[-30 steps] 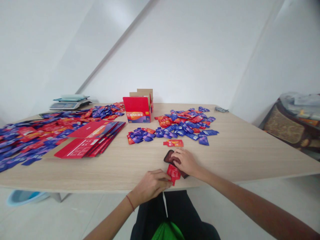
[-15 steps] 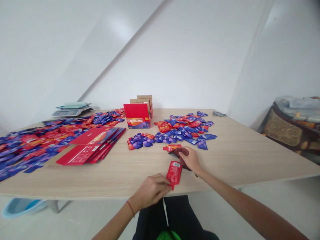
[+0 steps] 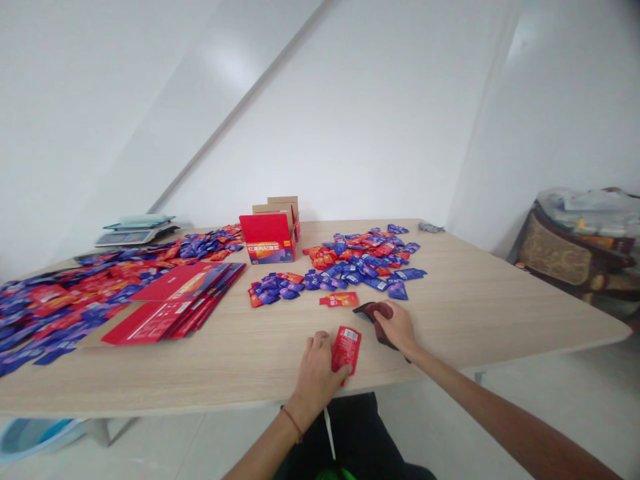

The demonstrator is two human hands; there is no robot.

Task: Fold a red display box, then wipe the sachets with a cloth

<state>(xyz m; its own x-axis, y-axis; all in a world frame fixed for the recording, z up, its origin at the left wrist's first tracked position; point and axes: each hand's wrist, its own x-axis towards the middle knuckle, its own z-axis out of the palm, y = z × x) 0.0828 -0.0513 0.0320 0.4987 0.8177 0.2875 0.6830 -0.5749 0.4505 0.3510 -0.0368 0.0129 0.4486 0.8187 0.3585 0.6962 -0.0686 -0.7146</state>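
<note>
At the table's front edge, my left hand (image 3: 316, 375) grips a red pouch (image 3: 347, 347) along its left side, thumb over the narrow lower end. The pouch's printed side with a white barcode label faces up. To the right, my right hand (image 3: 397, 325) is closed on a dark brown cloth (image 3: 383, 323), bunched in the fingers and trailing over the tabletop. Just beyond the hands lies a single red-orange pouch (image 3: 340, 299), apart from the heap of red and blue pouches (image 3: 363, 257) behind it.
Flattened red cartons (image 3: 170, 303) are stacked left on the table (image 3: 260, 373), beside a large spread of pouches (image 3: 95, 287). An upright red box (image 3: 270, 241) stands at the back. A scale (image 3: 133, 235) sits far left; a patterned chair (image 3: 555, 257) is at right.
My right hand has drawn the cloth rightward, away from the red pouch. My left hand has slid up along the pouch's left side. The view has shifted slightly.
</note>
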